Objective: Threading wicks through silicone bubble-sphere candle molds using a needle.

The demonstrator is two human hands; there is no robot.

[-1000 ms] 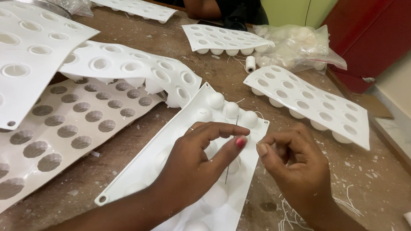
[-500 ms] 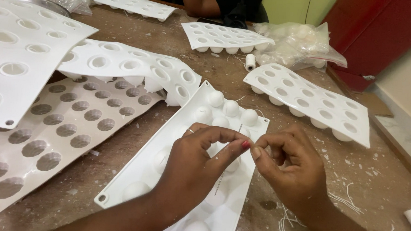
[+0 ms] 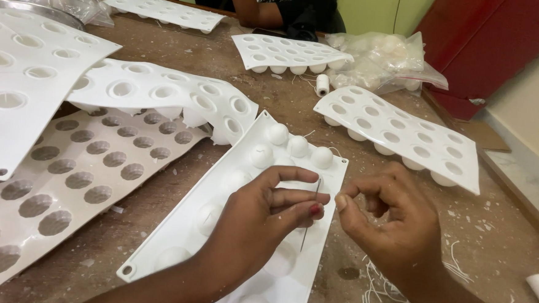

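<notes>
Thread at the needle (image 3: 310, 212) – too fine to make out. Left hand (image 3: 263, 222) covers the near domes of the white mould (image 3: 216, 228), cut by the near edge. Far person (image 3: 277, 4) – cropped above the arms.

White dimpled mould sheets crowd a worn brown worktable (image 3: 236, 85): a stack of moulds (image 3: 80, 123) at left, one mould (image 3: 399, 130) at right, another (image 3: 287, 53) beyond it, and one more (image 3: 163, 10) at the far edge. A small thread spool (image 3: 323, 85) stands between them, near a clear plastic bag (image 3: 385, 59). A seated person (image 3: 283, 8) works opposite.
</notes>
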